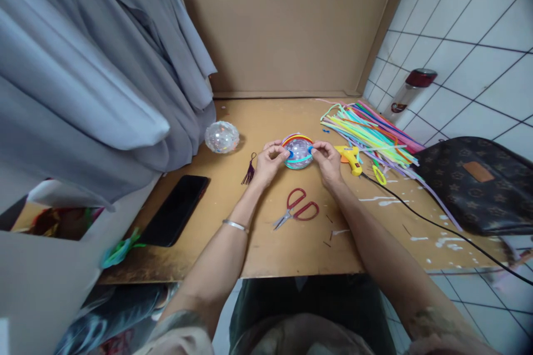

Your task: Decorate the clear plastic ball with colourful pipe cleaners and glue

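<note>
Between my hands is a clear faceted ball [298, 156], with red and yellow pipe cleaners arching over its top and a turquoise one along its bottom. My left hand [270, 162] grips its left side, thumb and fingers closed at a small blue piece. At the right side my right hand [327, 161] pinches a similar blue piece against the ball. Fingers partly hide both blue pieces. Red-handled scissors [296, 209] lie open below the ball. A dark purple tassel [249, 171] rests beside my left hand, and a yellow glue gun [353, 160] lies right of my right hand.
Another clear ball [222, 137] stands at left, behind a black phone [175, 211]. Many coloured pipe cleaners [370, 130] are heaped at right, near a brown patterned bag [478, 186] and a red-lidded bottle [410, 94]. A black cord [416, 214] crosses the table; grey curtain [104, 77] hangs left.
</note>
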`<control>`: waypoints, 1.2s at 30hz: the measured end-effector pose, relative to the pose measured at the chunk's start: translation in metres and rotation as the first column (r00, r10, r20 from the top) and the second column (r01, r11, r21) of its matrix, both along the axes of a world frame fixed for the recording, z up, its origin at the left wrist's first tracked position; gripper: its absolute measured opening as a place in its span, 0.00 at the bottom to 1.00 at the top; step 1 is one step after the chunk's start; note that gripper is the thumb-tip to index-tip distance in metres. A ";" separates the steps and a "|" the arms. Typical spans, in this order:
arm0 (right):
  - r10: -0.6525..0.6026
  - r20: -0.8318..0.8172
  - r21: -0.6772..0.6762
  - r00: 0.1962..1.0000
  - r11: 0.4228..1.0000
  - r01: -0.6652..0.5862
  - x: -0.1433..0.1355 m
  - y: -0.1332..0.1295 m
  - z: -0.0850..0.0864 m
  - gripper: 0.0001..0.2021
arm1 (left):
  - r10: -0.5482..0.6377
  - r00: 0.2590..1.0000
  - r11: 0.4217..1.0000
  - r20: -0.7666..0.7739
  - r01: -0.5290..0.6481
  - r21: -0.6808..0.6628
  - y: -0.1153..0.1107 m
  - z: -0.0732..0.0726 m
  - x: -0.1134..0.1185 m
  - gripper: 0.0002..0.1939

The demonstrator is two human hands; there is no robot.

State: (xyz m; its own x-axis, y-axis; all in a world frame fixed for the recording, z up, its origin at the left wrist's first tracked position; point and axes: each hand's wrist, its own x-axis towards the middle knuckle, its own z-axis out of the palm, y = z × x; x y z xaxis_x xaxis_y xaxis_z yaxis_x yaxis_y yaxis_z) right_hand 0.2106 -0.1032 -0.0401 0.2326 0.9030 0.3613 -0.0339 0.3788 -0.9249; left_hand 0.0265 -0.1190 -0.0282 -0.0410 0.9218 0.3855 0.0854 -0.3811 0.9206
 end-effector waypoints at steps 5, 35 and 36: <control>0.003 0.013 -0.004 1.000 1.000 -0.003 0.001 0.001 0.000 0.12 | 0.084 0.996 0.996 -0.028 -0.085 -0.005 -0.002 -0.002 0.007 0.08; -0.015 -0.036 -0.017 0.999 1.000 0.014 -0.007 -0.005 0.001 0.14 | 0.143 0.977 0.986 -0.160 -0.128 0.104 -0.009 -0.008 0.012 0.09; -0.013 -0.028 -0.012 1.000 1.000 0.013 -0.007 -0.005 0.001 0.14 | 0.145 0.976 0.985 -0.164 -0.127 0.114 -0.009 -0.008 0.011 0.09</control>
